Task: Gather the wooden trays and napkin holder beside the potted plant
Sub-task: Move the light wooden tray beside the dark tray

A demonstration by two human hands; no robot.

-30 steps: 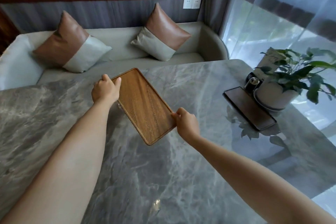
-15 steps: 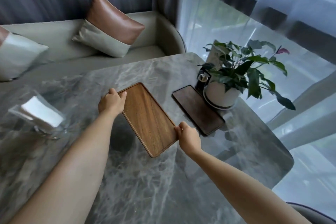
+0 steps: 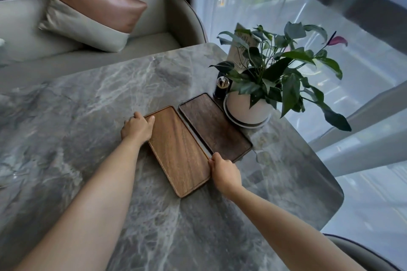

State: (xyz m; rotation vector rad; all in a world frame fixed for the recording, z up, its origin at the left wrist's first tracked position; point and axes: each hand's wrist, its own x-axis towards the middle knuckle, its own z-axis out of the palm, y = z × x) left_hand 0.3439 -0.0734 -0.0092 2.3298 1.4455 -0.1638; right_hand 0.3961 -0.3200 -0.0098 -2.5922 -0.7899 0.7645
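Note:
A light brown wooden tray (image 3: 179, 149) lies flat on the grey marble table (image 3: 88, 116). My left hand (image 3: 137, 128) grips its far left corner, and my right hand (image 3: 224, 174) grips its near right edge. A darker wooden tray (image 3: 214, 126) lies right beside it, with a narrow gap between them. The dark tray sits against the white pot of the potted plant (image 3: 248, 108). The napkin holder is out of view.
A small dark jar of toothpicks (image 3: 222, 89) and a card stand behind the pot. A sofa with a brown and beige cushion (image 3: 92, 9) lies beyond the table's far edge. The table's rounded right edge (image 3: 330, 178) faces a curtained window.
Both hands carried the light tray to the right, from the table's middle to beside the dark tray. The view swung right, so the napkin holder left the frame.

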